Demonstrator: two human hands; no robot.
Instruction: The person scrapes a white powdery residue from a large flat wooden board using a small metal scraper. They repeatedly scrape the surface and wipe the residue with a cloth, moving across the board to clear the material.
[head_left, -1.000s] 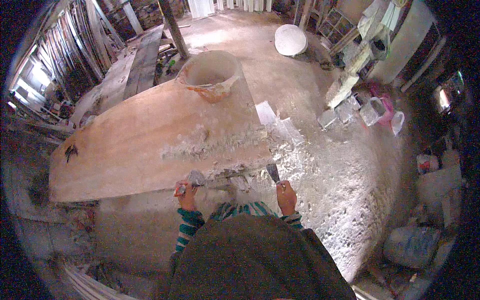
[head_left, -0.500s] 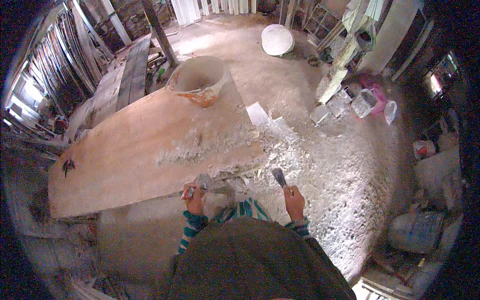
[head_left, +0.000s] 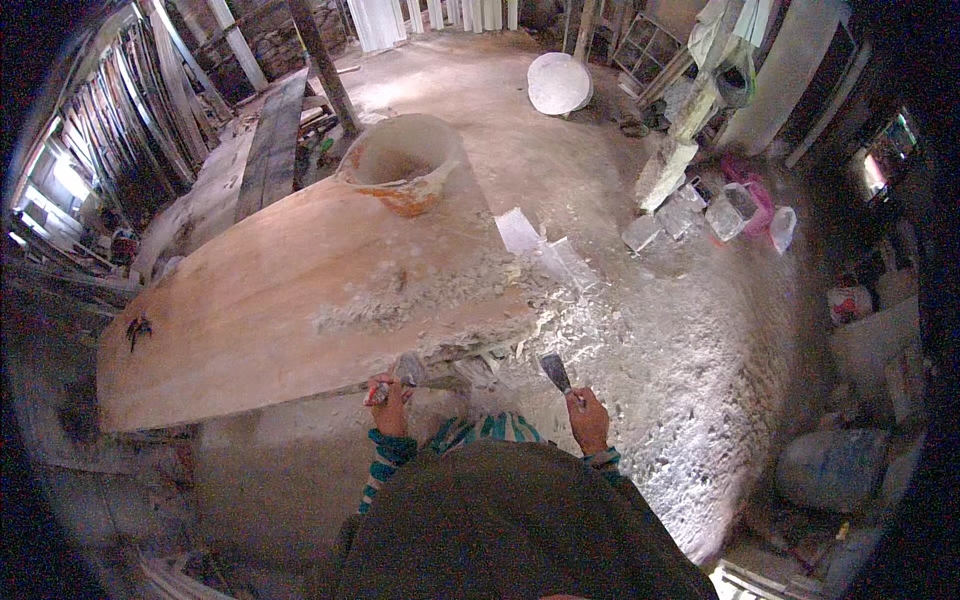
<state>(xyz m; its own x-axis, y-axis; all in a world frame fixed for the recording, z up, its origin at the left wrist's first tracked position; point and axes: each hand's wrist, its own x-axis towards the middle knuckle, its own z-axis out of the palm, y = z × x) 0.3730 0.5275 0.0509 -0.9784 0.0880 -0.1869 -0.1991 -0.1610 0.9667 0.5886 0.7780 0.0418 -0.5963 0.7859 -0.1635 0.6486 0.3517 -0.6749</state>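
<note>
My right hand (head_left: pixel 588 415) is closed around the handle of a scraper (head_left: pixel 555 372), its flat dark blade pointing up and left. The blade is near white flakes and crumbs (head_left: pixel 560 325) beside the board's right end. My left hand (head_left: pixel 390 398) is closed on a trowel-like tool with a reddish handle and a grey blade (head_left: pixel 409 369), at the near edge of a large wooden board (head_left: pixel 240 300). Pale, crumbly material (head_left: pixel 400 290) is scattered over the board. On its far part stands a wide tub (head_left: pixel 405 195), crusted and orange-stained.
A round white lid-like object (head_left: pixel 559 84) is on the floor at the back. Pale blocks (head_left: pixel 680 217), clear plastic and pink bags (head_left: pixel 760 210) are grouped at the right. A post (head_left: pixel 322 70) rises behind the tub. A stuffed sack (head_left: pixel 832 467) sits at the lower right.
My right hand has dropped slightly toward me with the scraper, whose blade now shows broader. The left hand and its tool have barely moved.
</note>
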